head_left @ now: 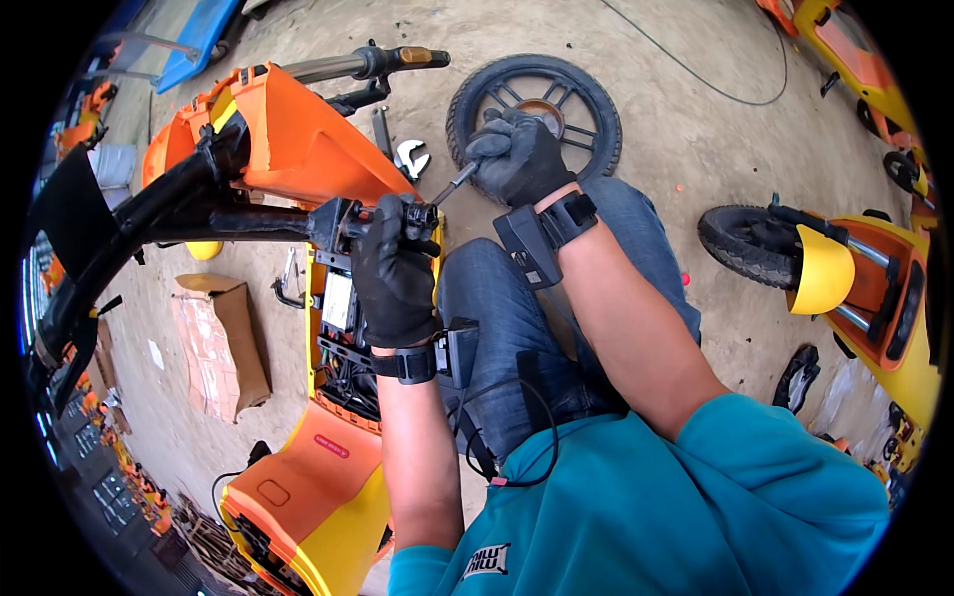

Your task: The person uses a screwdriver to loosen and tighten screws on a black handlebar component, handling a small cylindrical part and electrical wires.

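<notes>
My right hand (519, 159), in a dark glove, is closed round the hidden handle of a screwdriver-like tool (459, 181). Its thin metal shaft slants down and left to a black fitting (419, 219). My left hand (393, 283), also gloved, has its fingers curled against that fitting; the contact is partly hidden. The fitting sits at the near end of a black steering tube (248, 223) belonging to a partly stripped orange and yellow scooter. Just below my left hand, the open yellow body shows a white-labelled box (339, 301) and bundled wires (348, 372).
A loose wheel (586, 84) lies beyond my right hand, with an adjustable wrench (410, 159) beside it. The orange front panel (308, 129) and handlebar (397, 62) stand at upper left. A torn carton (221, 348) lies left; another yellow scooter (874, 288) is right.
</notes>
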### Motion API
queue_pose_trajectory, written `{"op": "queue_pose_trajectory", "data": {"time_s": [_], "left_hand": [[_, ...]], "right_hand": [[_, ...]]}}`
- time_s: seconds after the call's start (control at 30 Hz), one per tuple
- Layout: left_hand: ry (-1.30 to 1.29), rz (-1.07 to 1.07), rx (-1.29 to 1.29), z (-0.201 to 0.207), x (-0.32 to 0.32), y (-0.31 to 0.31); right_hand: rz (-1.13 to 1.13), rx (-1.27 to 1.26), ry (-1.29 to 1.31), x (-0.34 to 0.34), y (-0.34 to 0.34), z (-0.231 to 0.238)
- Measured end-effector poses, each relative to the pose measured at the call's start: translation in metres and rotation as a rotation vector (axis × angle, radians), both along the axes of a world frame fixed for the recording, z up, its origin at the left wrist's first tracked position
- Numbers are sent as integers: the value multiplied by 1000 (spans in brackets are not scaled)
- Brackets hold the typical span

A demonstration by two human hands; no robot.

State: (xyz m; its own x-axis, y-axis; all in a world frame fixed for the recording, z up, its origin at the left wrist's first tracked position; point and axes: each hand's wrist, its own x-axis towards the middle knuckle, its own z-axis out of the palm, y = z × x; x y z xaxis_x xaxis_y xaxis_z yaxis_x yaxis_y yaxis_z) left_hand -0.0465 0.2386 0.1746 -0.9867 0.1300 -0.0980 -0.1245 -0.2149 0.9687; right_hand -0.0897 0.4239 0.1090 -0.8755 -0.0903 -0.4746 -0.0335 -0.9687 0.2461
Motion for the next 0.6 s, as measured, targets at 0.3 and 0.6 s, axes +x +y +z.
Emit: {"op": "queue_pose_trajectory", "data": {"time_s": [0.3,0.6], "left_hand": [[-179,-48,227,1,-4,-5],[4,-141,132,-5,-1,-11]], "right_hand": [[170,-77,231,-23,-2,-14],[285,580,604,-48,5,74]]}}
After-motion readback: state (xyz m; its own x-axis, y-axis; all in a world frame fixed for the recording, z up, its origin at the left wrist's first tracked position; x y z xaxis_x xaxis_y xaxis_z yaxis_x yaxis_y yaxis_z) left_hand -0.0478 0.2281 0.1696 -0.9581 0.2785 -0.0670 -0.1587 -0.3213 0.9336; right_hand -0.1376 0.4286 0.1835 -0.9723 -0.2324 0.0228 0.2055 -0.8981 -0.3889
